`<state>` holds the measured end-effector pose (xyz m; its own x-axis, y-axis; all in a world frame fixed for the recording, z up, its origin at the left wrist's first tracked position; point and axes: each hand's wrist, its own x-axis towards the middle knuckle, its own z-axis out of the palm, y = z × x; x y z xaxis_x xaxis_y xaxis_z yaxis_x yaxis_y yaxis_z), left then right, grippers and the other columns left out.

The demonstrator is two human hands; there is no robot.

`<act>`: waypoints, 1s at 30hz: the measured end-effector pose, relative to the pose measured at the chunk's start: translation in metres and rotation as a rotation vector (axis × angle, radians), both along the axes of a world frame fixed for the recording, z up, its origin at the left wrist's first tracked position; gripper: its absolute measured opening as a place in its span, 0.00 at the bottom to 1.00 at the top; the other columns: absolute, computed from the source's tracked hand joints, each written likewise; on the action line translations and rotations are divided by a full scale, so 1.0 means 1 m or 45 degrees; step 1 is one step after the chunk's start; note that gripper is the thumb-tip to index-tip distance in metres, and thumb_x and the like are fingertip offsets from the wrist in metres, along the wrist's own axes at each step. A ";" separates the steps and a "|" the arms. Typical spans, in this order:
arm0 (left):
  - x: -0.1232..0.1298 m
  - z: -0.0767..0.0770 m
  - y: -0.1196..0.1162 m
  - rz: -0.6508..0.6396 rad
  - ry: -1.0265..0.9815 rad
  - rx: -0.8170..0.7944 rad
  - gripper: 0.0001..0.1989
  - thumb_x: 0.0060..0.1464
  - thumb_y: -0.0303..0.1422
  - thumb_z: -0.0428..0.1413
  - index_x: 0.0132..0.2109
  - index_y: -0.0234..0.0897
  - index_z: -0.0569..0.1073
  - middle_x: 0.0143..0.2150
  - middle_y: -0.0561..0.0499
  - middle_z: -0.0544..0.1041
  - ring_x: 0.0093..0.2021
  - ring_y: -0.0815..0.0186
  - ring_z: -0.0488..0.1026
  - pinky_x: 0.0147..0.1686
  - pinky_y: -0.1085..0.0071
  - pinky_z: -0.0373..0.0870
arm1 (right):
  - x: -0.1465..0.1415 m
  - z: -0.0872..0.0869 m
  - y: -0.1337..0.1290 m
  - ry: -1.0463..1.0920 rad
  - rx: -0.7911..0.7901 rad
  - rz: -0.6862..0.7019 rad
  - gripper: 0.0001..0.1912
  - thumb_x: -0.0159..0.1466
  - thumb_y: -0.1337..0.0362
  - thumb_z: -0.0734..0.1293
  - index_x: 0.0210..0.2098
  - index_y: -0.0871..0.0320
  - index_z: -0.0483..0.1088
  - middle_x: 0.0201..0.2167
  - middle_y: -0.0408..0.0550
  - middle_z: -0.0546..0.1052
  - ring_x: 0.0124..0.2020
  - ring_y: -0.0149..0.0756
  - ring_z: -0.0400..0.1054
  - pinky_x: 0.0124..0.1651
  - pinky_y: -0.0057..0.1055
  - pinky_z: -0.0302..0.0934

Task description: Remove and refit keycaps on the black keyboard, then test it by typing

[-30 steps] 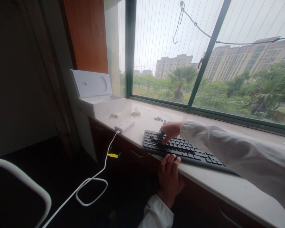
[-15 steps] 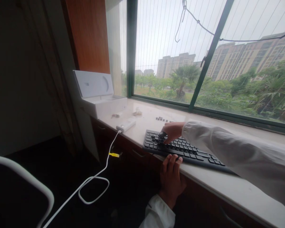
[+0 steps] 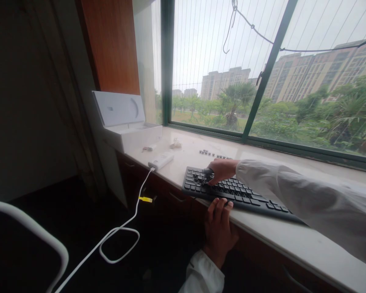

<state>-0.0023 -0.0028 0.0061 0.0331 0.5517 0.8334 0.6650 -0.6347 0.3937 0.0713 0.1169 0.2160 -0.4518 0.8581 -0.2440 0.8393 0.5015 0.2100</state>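
A black keyboard lies along the front of the pale windowsill counter, with several of its key places showing bare without caps. Over its left part, my right hand is closed, thumb and fingers pinching a small dark tool whose lower end is down among the keys; its exact kind is unclear. My left hand comes up from below the counter, its fingertips curled onto the keyboard's front edge. Behind the keyboard, several small loose keycaps lie in rows, partly hidden by my right hand.
Further left are a white power bank with a white cable hanging down, a crumpled pale scrap, and a small item. An open white box stands at the counter's left end. The window borders the back.
The camera view has shifted slightly. My right hand stays over the same keys with the dark tool, and my left hand keeps its place on the keyboard's edge.
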 end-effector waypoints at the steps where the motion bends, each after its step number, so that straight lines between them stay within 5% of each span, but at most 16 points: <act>1: 0.000 0.000 0.000 -0.001 -0.008 0.000 0.24 0.52 0.31 0.55 0.57 0.43 0.71 0.59 0.53 0.72 0.60 0.59 0.64 0.59 0.65 0.63 | 0.001 0.000 0.000 0.010 -0.005 -0.005 0.33 0.51 0.38 0.66 0.37 0.61 0.80 0.29 0.52 0.78 0.30 0.36 0.70 0.33 0.29 0.58; 15: 0.000 0.000 -0.001 -0.016 -0.001 -0.035 0.23 0.54 0.33 0.54 0.58 0.44 0.70 0.60 0.56 0.70 0.61 0.60 0.62 0.61 0.67 0.61 | -0.008 -0.001 -0.004 -0.055 0.028 0.035 0.26 0.49 0.46 0.68 0.35 0.61 0.80 0.28 0.54 0.77 0.29 0.38 0.69 0.31 0.30 0.58; 30: -0.001 0.001 -0.002 -0.022 0.039 -0.046 0.24 0.53 0.31 0.54 0.58 0.42 0.70 0.60 0.53 0.70 0.62 0.58 0.62 0.60 0.64 0.61 | -0.009 0.004 -0.001 -0.073 -0.015 -0.021 0.31 0.48 0.42 0.67 0.36 0.63 0.79 0.28 0.52 0.77 0.28 0.34 0.67 0.29 0.28 0.56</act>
<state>-0.0037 -0.0045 0.0066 0.0682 0.5808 0.8112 0.6663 -0.6317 0.3962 0.0620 0.1164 0.2197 -0.4226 0.8622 -0.2794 0.8343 0.4905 0.2517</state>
